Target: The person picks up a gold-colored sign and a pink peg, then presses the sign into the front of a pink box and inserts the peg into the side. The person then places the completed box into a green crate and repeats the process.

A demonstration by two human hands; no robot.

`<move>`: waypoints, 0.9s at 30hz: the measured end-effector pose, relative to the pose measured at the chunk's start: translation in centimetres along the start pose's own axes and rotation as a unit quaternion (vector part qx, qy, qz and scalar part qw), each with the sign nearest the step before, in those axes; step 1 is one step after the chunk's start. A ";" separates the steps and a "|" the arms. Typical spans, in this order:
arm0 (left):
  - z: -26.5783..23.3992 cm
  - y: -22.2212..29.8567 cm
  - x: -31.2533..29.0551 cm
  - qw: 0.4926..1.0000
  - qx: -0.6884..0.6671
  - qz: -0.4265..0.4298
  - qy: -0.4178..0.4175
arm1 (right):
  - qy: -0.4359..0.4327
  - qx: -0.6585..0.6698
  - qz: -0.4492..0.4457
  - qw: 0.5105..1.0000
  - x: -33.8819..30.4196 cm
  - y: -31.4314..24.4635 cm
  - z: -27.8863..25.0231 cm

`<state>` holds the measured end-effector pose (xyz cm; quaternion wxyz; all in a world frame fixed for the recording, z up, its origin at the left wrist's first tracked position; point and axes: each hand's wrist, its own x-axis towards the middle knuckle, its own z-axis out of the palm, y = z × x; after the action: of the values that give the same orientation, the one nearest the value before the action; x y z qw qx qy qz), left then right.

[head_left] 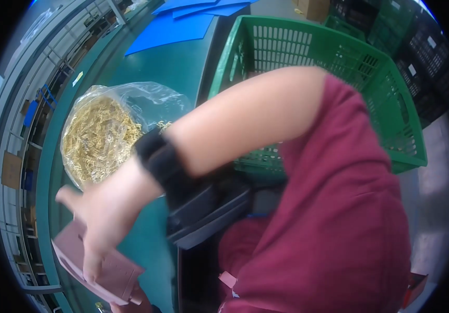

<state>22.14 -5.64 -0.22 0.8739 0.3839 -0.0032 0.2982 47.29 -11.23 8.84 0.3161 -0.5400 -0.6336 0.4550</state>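
Fingers of the right hand press flat and open on a pink plastic piece at the near edge of the green table, just below a clear bag of small gold parts.

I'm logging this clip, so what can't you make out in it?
- Left hand: none shows in the head view.
- Right hand: blurred; its grip on the pink part is unclear.
- Pink part: its lower end is cut by the picture's rim.
- Crate: its inside is blocked by the forearm.
- Bag: the gold pieces are too small to identify.
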 end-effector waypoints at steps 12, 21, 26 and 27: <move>7.8 -13.0 10.2 0.913 0.406 -0.044 -0.008 | 0.440 0.156 0.032 0.883 -30.4 10.8 -8.6; -0.9 -7.6 9.1 0.782 0.588 -0.092 0.186 | 0.574 0.262 0.376 0.678 -57.8 33.1 -11.6; -2.1 -6.7 6.6 0.728 0.636 -0.128 0.219 | 0.446 0.415 0.628 0.484 -64.5 41.5 -7.0; -2.1 -6.7 6.2 0.726 0.636 -0.131 0.227 | 0.442 0.419 0.627 0.486 -63.3 41.4 -6.9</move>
<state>30.27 -4.50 -4.71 0.4294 0.7675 0.4358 0.1914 83.56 -70.99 -20.79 0.3743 -0.7286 0.3606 0.4461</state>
